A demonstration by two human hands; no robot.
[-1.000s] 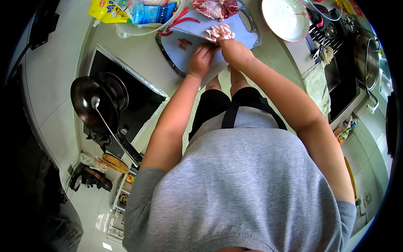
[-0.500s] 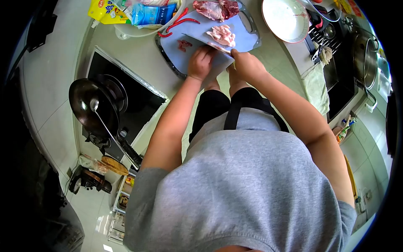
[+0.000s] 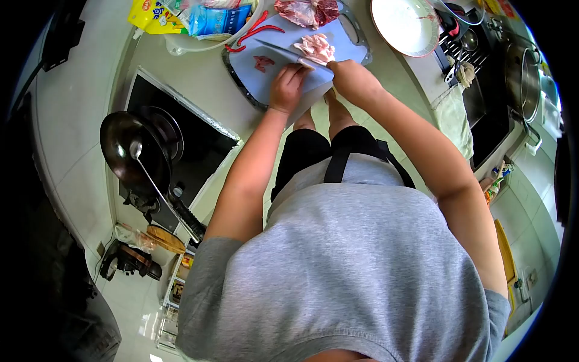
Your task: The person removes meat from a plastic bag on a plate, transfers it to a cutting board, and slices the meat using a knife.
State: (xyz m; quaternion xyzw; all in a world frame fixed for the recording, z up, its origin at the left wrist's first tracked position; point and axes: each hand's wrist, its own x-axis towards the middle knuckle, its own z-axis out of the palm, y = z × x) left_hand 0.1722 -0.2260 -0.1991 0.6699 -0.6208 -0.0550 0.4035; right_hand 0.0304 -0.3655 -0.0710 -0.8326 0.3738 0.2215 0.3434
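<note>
My right hand [image 3: 356, 81] is closed round the handle of a kitchen knife [image 3: 282, 50], whose blade points to the upper left above the cutting board [image 3: 250, 78]. Curled fingers of my left hand [image 3: 287, 88] press on a small piece of meat [image 3: 306, 63] beside the blade, partly hidden by them. Just beyond the knife lies a pile of pale meat slices [image 3: 315, 48]. A few darker meat bits [image 3: 262, 63] rest to the left. At the board's far side sits a large red chunk of meat [image 3: 307, 12]. Red chilies [image 3: 259, 31] lie at the upper left.
A clear plastic bowl [image 3: 181, 47] with packets stands at the back left. To the right is a white plate [image 3: 405, 27]. A wok [image 3: 123, 148] with a ladle [image 3: 136, 149] sits on the stove [image 3: 202, 145] at left. A pot [image 3: 522, 84] stands far right.
The knife has shifted slightly up and left, its blade now turned more upright. My right hand has moved a little up and left with it. My left hand stays nearly in place.
</note>
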